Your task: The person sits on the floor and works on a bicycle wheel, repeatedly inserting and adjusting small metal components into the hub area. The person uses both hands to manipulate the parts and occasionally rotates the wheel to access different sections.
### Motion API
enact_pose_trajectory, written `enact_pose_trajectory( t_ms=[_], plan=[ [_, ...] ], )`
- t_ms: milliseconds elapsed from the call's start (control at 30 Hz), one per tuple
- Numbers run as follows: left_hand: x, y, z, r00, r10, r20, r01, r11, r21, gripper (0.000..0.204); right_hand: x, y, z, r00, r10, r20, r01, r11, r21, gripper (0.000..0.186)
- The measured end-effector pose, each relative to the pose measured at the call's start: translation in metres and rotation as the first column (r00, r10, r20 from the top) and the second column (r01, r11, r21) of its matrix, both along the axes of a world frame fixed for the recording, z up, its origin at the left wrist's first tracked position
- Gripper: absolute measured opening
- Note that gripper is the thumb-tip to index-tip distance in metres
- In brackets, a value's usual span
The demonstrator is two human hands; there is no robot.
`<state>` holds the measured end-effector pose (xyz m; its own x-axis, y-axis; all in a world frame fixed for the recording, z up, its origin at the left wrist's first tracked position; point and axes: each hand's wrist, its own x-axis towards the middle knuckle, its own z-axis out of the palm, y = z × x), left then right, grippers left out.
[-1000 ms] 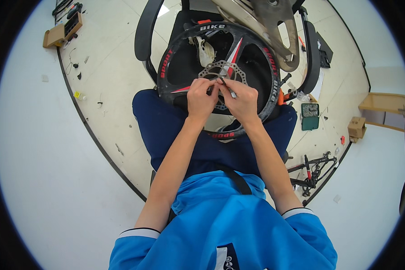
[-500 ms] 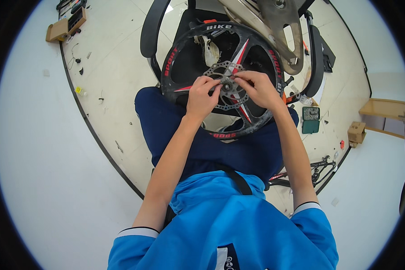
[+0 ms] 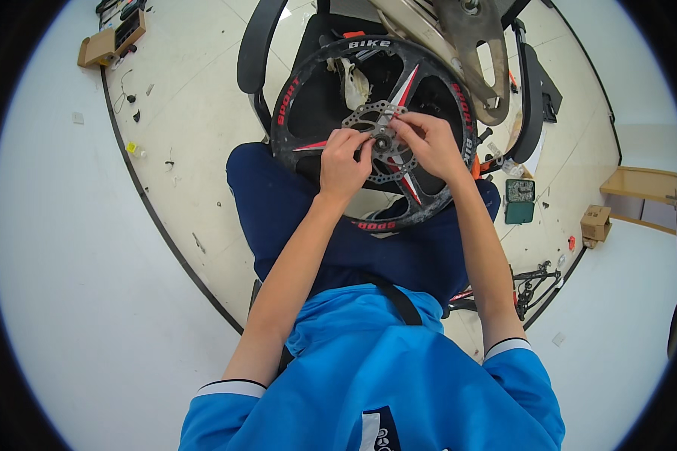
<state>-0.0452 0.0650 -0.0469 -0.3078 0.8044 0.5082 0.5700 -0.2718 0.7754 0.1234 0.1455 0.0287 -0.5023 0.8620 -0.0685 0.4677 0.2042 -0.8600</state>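
The fingertips of my left hand (image 3: 344,165) are drawn together with the thumb just left of the hub (image 3: 381,143), while my right hand (image 3: 434,146) has thumb and fingertips bent close together over the upper right part of the brake disc (image 3: 387,178); whether either pinches some small part, I cannot tell. The disc, pierced with holes, sits around the hub at the middle of the wheel (image 3: 406,89), which lies face up beneath both hands, its black spokes marked red and white. The wheel's near side reaches over my dark blue trousers (image 3: 308,225), its far side over a black chair (image 3: 254,52). A metal frame (image 3: 466,60) slants in at the wheel's upper right. Past my right knee, an open green case (image 3: 519,203) lies on the pale tiled floor (image 3: 195,113), among scattered bits, with a dark bicycle frame (image 3: 532,289) further back and a cardboard box (image 3: 596,223) near the right wall. An opened carton (image 3: 98,49) sits far off at the upper left, beside the white wall (image 3: 60,225).
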Motion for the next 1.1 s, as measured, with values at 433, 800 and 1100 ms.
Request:
enact_pose_trajectory(
  t_ms=[433,800,1100],
  plan=[
    [-0.002,0.001,0.006,1.0,-0.017,0.0,0.017,0.997,-0.071,0.013,0.007,-0.004,0.007,0.985,-0.097,-0.143,0.082,0.991,-0.108,0.022],
    [-0.003,0.005,0.004,0.989,-0.1,-0.107,0.098,0.995,-0.02,0.01,0.027,-0.014,-0.058,0.897,-0.416,-0.153,0.422,0.907,0.005,0.028],
    [-0.025,0.008,0.011,0.963,-0.233,-0.137,0.228,0.972,-0.052,0.015,0.021,-0.032,-0.061,0.903,-0.422,-0.076,0.417,0.906,-0.078,0.028]
  ],
)
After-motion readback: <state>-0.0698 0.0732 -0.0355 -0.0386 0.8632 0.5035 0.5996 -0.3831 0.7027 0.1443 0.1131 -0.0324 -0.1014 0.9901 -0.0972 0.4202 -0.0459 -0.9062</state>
